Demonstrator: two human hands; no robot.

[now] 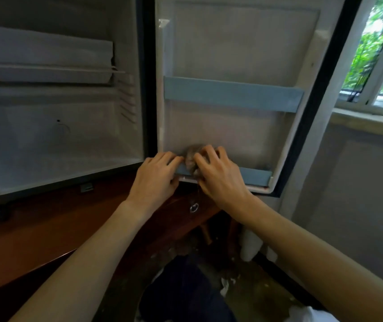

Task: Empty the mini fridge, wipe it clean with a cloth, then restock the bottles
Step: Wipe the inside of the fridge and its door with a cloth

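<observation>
The mini fridge (58,140) stands open on a wooden cabinet, and no bottles show inside it. Its door (244,54) swings out to the right and carries an upper blue rail (232,94) and a lower blue rail (255,176). My left hand (155,180) grips the left end of the lower rail, fingers curled over its top. My right hand (218,175) presses a crumpled grey cloth (191,158) against the lower door shelf, fingers curled round the cloth. No bottles are in view.
A small freezer compartment with a drip tray (46,73) sits at the fridge's upper left. The wooden cabinet (46,228) has a drawer with a metal ring pull (194,208). A window (376,54) and grey wall lie to the right. Dark cloth lies on the dirty floor (255,287) below.
</observation>
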